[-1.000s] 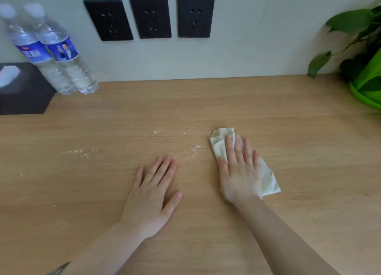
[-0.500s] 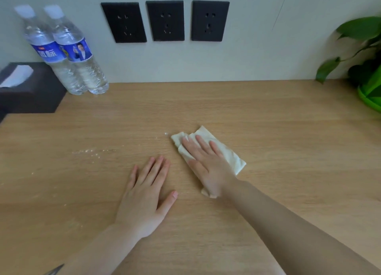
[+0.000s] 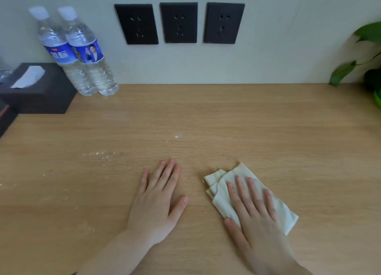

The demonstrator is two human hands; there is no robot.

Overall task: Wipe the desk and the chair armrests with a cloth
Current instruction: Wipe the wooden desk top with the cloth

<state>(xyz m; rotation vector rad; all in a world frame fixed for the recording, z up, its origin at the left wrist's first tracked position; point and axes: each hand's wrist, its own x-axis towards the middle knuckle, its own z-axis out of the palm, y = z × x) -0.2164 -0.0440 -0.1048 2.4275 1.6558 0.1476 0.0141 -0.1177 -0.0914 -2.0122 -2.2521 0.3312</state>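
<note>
While pressed flat, right hand (image 3: 254, 215) pins cloth (image 3: 231, 184) to table (image 3: 226, 114).
Both hands' fingers spread (left hand (image 3: 157, 202) bare); crumbs (image 3: 103, 153) toward the left edge.

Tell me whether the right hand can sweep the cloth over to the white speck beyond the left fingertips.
Probably yes: bare desk lies between cloth and speck; right hand is flat on it.

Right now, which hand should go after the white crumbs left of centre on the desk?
Right. The right hand already presses flat on the folded cream cloth; the left hand lies bare on the wooden desk. It would likely have to sweep past the left hand to reach the scattered white crumbs.
</note>
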